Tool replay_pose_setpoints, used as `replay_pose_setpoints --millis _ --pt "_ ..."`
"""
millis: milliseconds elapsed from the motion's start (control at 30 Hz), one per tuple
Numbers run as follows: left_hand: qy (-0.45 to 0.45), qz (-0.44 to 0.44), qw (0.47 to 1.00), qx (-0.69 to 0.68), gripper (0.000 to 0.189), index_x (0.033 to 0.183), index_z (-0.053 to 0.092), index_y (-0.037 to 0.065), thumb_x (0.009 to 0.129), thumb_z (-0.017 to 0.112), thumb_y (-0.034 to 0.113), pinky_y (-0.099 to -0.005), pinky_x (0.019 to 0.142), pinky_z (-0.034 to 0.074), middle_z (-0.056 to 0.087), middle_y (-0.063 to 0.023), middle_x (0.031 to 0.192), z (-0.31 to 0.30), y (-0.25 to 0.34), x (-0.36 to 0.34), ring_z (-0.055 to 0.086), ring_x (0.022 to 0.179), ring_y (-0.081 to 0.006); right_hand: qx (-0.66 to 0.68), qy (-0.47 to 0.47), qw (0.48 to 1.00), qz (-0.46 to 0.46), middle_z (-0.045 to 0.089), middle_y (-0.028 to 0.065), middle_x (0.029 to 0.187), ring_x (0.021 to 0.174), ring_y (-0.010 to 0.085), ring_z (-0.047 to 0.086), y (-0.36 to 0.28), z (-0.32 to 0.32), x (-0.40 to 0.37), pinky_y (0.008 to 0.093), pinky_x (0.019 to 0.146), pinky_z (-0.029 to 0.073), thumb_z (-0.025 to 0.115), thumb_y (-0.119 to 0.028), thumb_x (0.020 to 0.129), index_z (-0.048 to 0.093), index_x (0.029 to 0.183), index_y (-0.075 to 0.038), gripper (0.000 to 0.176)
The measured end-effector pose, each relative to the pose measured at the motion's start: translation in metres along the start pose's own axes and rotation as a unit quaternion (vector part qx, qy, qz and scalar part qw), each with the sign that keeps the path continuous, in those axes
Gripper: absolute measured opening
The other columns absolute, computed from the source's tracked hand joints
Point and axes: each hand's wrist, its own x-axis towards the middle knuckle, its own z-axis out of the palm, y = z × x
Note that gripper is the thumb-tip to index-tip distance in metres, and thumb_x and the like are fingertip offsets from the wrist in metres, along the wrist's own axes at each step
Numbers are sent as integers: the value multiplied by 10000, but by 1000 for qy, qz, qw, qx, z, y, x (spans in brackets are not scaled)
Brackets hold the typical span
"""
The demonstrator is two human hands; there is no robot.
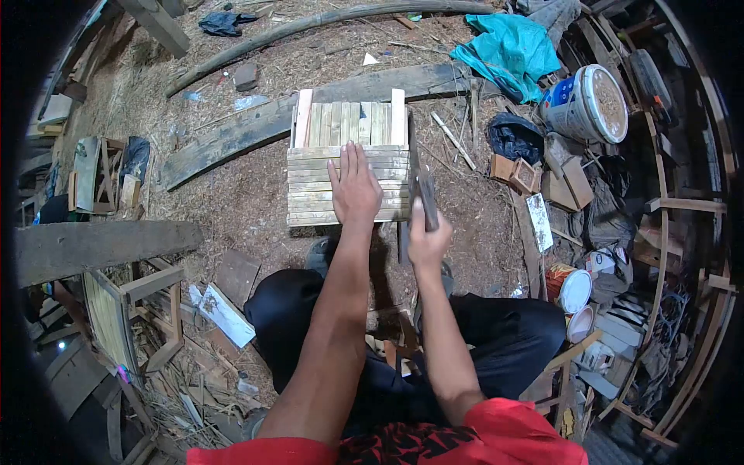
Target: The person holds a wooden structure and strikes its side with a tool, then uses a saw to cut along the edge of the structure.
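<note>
In front of me stands a small slatted wooden piece (310, 186), with horizontal slats across its near part and upright slats behind, between two paler posts. My left hand (356, 190) lies flat on the horizontal slats, fingers stretched out away from me. At the right edge of these slats, my right hand (429, 236) is closed around the handle of a handsaw (425, 190). Its dark, narrow blade points away from me along the slat ends and is partly blurred.
Behind the slatted piece lies a long plank (225, 141) on the straw-strewn dirt floor. A paint bucket (570, 105), a teal plastic sheet (511, 58) and wood blocks (527, 177) are at the right. A thick beam (108, 246) juts in from the left.
</note>
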Motion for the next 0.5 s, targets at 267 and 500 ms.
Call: replay_pose_setpoints --millis 267,500 --pt "-8 -3 1000 7 558 1522 339 38 1007 385 248 -489 1231 124 328 -113 1595 -1 -2 -1 256 1495 -242 12 11 999 -33 517 -17 600 580 71 471 9 -21 -42 290 530 395 623 -248 976 658 830 13 301" --pt "-34 -11 999 20 578 1537 313 57 998 390 251 -477 1240 99 305 -86 1610 -3 1 -3 231 1505 -216 -20 10 998 -63 481 -40 589 567 54 432 14 -7 -18 283 502 352 608 -256 991 613 749 -20 338"
